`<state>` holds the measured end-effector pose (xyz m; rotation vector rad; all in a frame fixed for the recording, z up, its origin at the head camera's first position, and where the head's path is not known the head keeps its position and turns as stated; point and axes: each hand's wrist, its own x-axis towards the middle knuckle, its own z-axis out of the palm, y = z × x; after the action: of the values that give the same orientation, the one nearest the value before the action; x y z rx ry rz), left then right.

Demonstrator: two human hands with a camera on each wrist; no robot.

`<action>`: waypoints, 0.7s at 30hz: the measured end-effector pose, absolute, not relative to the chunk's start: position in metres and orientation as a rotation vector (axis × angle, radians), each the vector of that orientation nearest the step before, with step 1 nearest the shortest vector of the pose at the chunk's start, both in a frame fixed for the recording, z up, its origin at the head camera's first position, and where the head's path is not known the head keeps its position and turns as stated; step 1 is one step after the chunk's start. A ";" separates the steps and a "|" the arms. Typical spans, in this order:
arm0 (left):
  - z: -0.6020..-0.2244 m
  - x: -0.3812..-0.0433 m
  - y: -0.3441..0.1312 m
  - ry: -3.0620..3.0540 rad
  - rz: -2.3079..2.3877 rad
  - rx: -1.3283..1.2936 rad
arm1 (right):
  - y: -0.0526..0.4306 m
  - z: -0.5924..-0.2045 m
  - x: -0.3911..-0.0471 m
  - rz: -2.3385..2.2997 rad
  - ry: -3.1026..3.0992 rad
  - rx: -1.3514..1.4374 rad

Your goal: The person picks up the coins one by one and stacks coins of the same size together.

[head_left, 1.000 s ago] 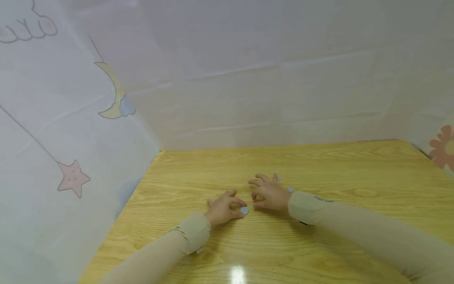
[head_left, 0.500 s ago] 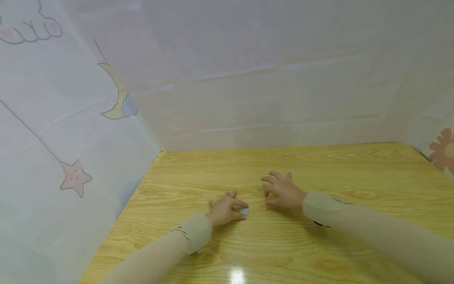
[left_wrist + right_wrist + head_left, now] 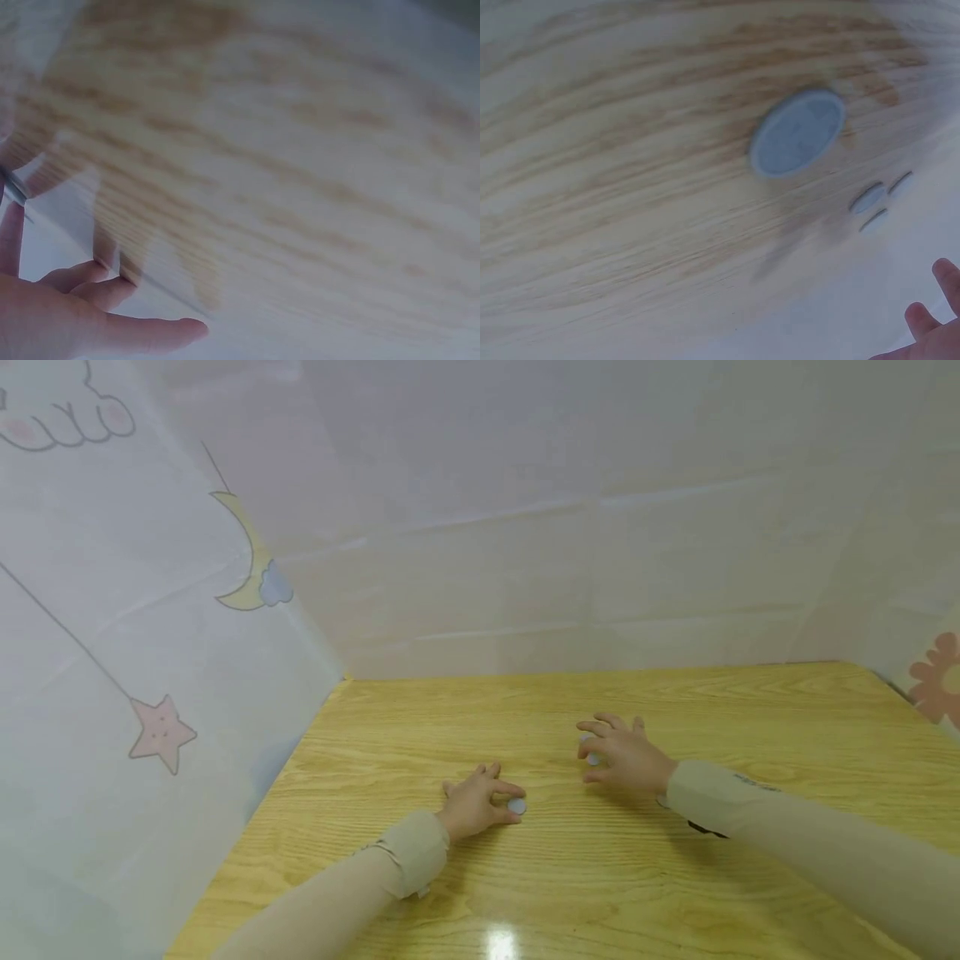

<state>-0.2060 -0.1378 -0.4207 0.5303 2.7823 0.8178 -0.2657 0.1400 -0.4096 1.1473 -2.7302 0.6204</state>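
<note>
A grey-white round disc [image 3: 516, 807], coin-like, lies on the wooden table [image 3: 465, 877] between the thumb and index finger of my left hand [image 3: 472, 803]. In the left wrist view that disc [image 3: 13, 186] shows edge-on, pinched at its rim, while the other fingers spread loosely. My right hand [image 3: 626, 758] hovers to the right with bent, spread fingers, nothing visibly held. Near its fingertips another disc [image 3: 593, 759] shows on the table. The right wrist view has a large near disc [image 3: 797, 133], smaller discs [image 3: 868, 197] beyond it, and some right fingers [image 3: 945, 285] at the corner.
A pale sheet wall [image 3: 480, 552] rises behind the table. On the left a side sheet carries a printed moon [image 3: 242, 560] and star [image 3: 162, 733]. A printed flower [image 3: 941, 675] is at the right. Light glares near the table's front [image 3: 501, 939].
My right hand has moved to the right, away from the left hand, and a disc now shows between its fingers and thumb. The left hand stays at its disc.
</note>
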 end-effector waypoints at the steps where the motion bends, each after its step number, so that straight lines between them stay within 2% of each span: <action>1: -0.420 -0.206 -0.138 2.783 0.816 0.530 | 0.141 -0.409 -0.265 0.633 -2.723 1.153; 21: -0.422 -0.207 -0.139 2.790 0.824 0.529 | 0.160 -0.408 -0.268 0.687 -2.782 1.087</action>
<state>-0.2068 -0.1392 -0.4221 0.5286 2.7901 0.8242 -0.2677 0.1597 -0.4081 1.0872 -2.7825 0.6869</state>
